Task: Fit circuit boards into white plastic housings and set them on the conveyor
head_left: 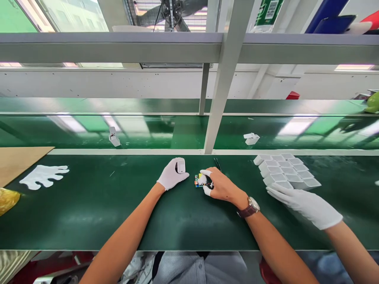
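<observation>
My left hand [173,174], in a white glove, is closed around a small white plastic housing [181,166], its open side facing up. Just right of it, my right hand [213,183], with white covers on the fingertips and a watch at the wrist, pinches a small circuit board [199,180] with colourful parts. A gap lies between the housing and the board. Dark thin tweezers [217,163] rest on the green table [189,221] behind my right hand.
Another person's white-gloved hand [308,205] touches rows of white housings [286,171] at the right. A white glove [44,176] lies at the left. Two white pieces [113,137] [251,138] sit on the green surface beyond the metal post [217,98].
</observation>
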Tool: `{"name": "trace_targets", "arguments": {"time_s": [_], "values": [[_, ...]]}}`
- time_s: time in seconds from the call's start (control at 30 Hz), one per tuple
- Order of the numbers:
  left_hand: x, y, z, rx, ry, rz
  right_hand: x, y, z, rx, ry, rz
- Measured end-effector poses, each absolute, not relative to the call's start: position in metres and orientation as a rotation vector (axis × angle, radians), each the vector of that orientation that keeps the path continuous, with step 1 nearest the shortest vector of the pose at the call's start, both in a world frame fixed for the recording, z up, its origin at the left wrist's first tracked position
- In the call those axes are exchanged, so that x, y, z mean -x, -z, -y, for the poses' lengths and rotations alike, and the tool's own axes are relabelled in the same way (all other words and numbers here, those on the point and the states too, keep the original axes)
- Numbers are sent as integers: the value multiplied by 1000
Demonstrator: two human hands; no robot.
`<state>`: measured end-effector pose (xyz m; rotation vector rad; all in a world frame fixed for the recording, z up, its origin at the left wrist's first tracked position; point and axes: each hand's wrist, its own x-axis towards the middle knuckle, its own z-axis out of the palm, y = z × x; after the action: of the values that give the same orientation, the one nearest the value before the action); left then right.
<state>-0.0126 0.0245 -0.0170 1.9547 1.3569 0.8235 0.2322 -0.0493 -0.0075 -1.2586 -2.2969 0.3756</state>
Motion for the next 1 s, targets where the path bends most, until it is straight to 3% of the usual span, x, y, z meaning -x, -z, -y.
{"name": "trace_targets", "arguments": {"time_s": [0.33, 1.0], "values": [[4, 29, -10, -2246, -1155, -1082, -222, -9, 60, 1104, -333, 2059], [1, 32, -1, -2397, -1140, -907, -215, -1, 64, 1026, -47, 2150]]}}
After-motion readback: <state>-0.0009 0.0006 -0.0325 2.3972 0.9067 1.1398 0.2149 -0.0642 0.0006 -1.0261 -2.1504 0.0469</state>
